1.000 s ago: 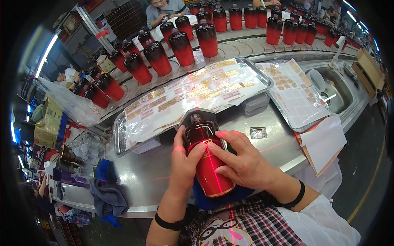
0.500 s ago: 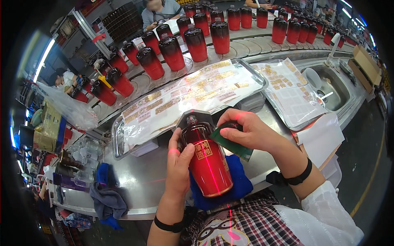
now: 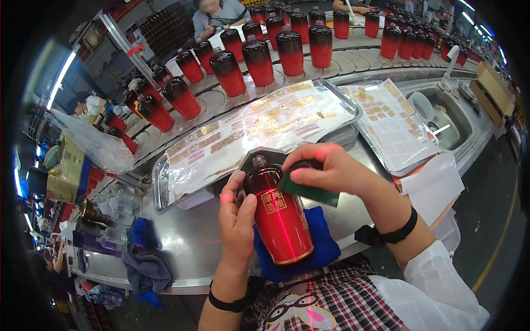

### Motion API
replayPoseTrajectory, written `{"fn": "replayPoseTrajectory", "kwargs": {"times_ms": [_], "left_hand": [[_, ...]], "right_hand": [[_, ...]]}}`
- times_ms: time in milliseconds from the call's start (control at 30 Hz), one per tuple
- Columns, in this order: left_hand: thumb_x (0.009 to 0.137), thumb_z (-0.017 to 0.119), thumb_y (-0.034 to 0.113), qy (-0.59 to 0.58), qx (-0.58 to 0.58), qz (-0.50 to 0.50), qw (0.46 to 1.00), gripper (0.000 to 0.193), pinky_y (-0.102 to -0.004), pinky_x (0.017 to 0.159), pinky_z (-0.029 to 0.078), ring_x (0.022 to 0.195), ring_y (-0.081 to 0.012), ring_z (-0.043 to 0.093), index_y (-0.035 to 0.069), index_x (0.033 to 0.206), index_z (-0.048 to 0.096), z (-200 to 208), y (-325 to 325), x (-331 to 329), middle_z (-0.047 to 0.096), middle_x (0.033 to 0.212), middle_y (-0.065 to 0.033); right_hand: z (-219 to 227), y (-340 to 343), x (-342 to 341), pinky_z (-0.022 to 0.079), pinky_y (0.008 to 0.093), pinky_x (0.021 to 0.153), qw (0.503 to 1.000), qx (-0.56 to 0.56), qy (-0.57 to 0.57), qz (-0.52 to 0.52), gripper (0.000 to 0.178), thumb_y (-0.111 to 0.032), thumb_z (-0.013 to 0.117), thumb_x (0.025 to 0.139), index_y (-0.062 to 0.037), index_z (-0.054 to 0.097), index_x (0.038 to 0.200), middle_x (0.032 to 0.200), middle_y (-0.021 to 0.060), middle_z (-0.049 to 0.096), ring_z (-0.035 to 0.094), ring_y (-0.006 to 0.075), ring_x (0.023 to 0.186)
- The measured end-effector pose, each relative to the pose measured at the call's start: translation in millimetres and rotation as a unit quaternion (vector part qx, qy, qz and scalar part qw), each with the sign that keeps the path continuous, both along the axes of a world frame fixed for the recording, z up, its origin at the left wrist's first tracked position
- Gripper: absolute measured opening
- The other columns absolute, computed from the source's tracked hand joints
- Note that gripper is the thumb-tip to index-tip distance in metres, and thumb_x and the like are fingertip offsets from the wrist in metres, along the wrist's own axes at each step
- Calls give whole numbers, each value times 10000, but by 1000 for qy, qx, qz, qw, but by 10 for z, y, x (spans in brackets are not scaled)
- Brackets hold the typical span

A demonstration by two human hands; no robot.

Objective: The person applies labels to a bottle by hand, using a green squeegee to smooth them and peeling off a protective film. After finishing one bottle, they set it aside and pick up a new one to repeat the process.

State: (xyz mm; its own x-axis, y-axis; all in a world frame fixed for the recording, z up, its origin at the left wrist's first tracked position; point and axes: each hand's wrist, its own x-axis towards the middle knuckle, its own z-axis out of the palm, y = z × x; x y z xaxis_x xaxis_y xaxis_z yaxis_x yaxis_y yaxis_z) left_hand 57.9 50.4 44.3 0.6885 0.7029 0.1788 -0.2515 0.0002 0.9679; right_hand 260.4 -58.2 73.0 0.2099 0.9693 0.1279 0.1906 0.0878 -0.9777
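Observation:
A red bottle with a dark top and gold lettering lies tilted on a folded blue cloth, its neck away from me. Behind its neck is a dark angular support. My left hand curls along the bottle's left side, thumb on the near face and fingers toward the shoulder. In my right hand is a flat, dark green scraper, pinched between thumb and fingers. The scraper's left edge meets the bottle's upper right side by the gold lettering. A thin red light line runs down the bottle.
Beyond the bottle a metal tray carries sheets of gold decals; another tray stands at its right. Red-black bottles line a conveyor behind. A sink is at right, a grey cloth at left. A co-worker sits across.
My right hand and the scraper have shifted slightly left along the bottle. My left hand has slid a little outward. The bottles on the conveyor have moved along.

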Motion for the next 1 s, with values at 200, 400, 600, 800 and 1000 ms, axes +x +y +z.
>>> {"fn": "replayPoseTrajectory", "kwargs": {"times_ms": [200,400,600,800,1000], "left_hand": [[891,530,44,29,55,13,998,490,-321,1005,407,1177,-186,486,-35,1351,381,-6,28,-37,482,1298,-139],[866,541,37,48,-24,-24,998,523,-311,975,415,1139,-188,489,4,1352,350,118,21,7,491,1247,-135],[836,654,103,61,-17,-14,998,585,-338,992,395,1116,-194,483,5,1331,358,87,8,40,493,1228,-139],[800,735,203,140,279,81,947,405,-389,931,378,1007,-251,502,29,1086,508,48,-28,-19,555,1071,-114],[825,681,136,225,438,150,857,208,-387,980,336,987,-174,482,33,923,528,256,-187,71,530,939,-68]], "right_hand": [[106,23,82,486,264,785,997,0,-72,20,217,-145,654,865,-61,668,1064,929,39,653,589,99,860],[126,13,112,481,260,782,998,-15,-67,11,219,-172,651,884,-52,660,1067,912,26,644,574,86,856],[194,-100,33,478,258,834,998,-47,-30,9,241,-177,639,915,-48,634,1120,1000,12,642,572,77,933],[129,-128,-1,481,275,847,994,16,-108,-30,238,-114,562,947,-42,606,1170,1052,70,662,602,136,979],[13,-126,-131,459,392,975,934,172,-310,-37,381,39,616,843,-37,580,1215,1380,188,490,515,339,1207]]}}
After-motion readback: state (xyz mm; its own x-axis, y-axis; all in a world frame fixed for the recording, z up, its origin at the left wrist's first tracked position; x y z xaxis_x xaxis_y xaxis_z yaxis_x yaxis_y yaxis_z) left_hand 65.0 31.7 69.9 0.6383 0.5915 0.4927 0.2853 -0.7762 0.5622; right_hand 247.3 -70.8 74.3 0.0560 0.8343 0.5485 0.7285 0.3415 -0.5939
